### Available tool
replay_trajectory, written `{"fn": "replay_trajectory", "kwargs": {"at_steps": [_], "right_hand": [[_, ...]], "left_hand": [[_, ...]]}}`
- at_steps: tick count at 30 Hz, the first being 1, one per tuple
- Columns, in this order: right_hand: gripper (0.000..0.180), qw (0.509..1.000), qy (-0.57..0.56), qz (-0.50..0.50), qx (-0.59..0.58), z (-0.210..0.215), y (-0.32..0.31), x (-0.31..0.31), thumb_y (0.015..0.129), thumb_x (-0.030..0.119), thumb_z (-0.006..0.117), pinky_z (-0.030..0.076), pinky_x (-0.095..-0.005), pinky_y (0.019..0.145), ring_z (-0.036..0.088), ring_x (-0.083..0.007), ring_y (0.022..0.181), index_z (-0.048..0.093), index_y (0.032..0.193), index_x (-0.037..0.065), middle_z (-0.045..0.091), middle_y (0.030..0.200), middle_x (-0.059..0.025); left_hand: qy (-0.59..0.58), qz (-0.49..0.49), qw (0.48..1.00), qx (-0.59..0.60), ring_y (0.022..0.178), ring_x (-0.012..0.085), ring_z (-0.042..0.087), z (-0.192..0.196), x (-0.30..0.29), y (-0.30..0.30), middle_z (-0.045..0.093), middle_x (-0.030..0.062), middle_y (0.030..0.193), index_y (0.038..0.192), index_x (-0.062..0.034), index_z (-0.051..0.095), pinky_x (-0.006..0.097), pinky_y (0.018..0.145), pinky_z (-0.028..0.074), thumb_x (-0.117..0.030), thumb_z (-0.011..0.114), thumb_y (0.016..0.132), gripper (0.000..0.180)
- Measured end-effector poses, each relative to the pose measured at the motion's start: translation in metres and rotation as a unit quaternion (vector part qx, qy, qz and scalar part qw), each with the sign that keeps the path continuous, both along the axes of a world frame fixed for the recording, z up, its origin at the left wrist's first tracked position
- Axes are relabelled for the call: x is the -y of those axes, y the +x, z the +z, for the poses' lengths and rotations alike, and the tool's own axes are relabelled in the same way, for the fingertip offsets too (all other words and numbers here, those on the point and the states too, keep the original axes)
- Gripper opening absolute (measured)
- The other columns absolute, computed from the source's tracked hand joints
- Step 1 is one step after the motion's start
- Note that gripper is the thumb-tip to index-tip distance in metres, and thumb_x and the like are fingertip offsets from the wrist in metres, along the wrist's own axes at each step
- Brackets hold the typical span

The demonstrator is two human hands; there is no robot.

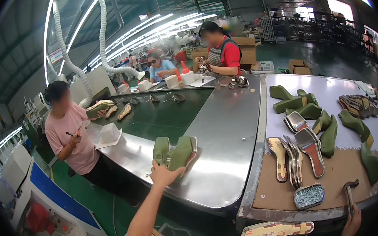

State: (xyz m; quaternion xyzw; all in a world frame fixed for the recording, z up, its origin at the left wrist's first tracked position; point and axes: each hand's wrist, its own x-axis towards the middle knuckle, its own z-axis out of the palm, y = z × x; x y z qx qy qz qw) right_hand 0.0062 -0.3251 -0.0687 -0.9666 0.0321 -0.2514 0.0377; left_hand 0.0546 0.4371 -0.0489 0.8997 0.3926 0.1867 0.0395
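My left hand point(161, 173) reaches out over the metal table, its fingers closed on the near ends of a pair of green shoe lasts point(181, 153). The lasts stand side by side, and a pale insole edge shows along the right one. At the lower right, my right hand point(352, 223) grips the handle of a hammer point(350, 190), whose head lies over the brown board. Left of the hammer sits a tray of small nails point(309, 196). A cream insole point(275, 233) lies at the bench's front edge.
More green lasts point(330, 136), metal-edged insoles point(311, 150) and a stack of insoles point(358, 105) cover the right bench. A co-worker in pink point(71, 133) stands left, holding a last and a pen. Another in red point(226, 54) works behind the table. White glue bottles point(187, 76) stand there.
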Motion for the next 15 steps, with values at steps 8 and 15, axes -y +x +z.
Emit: {"fn": "replay_trajectory", "kwargs": {"at_steps": [8, 15], "right_hand": [[0.028, 0.998, -0.048, 0.025, 0.042, -0.003, 0.025, -0.016, 0.1, 0.027, 0.063, 0.051, -0.0517, 0.084, 0.063, -0.0432, 0.099, 0.067, 0.118, 0.005, 0.066, 0.112, -0.0215], [0.076, 0.946, 0.173, 0.266, -0.059, 0.036, 0.007, -0.091, 0.096, 0.063, 0.057, 0.041, -0.0516, 0.106, 0.053, -0.0451, 0.126, 0.055, 0.139, 0.0, 0.056, 0.136, -0.0262]], "left_hand": [[0.061, 0.046, 0.983, 0.167, 0.117, 0.0379, 0.054, -0.015, -0.081, 0.001, 0.058, 0.0223, 0.126, 0.103, 0.003, 0.075, 0.047, 0.099, 0.047, -0.052, 0.086, 0.065, 0.068], [0.079, 0.188, 0.968, 0.145, 0.131, 0.0438, 0.043, -0.043, -0.203, -0.003, 0.044, 0.0263, 0.139, 0.123, 0.0007, 0.06, 0.054, 0.106, 0.043, -0.044, 0.086, 0.075, 0.071]]}}
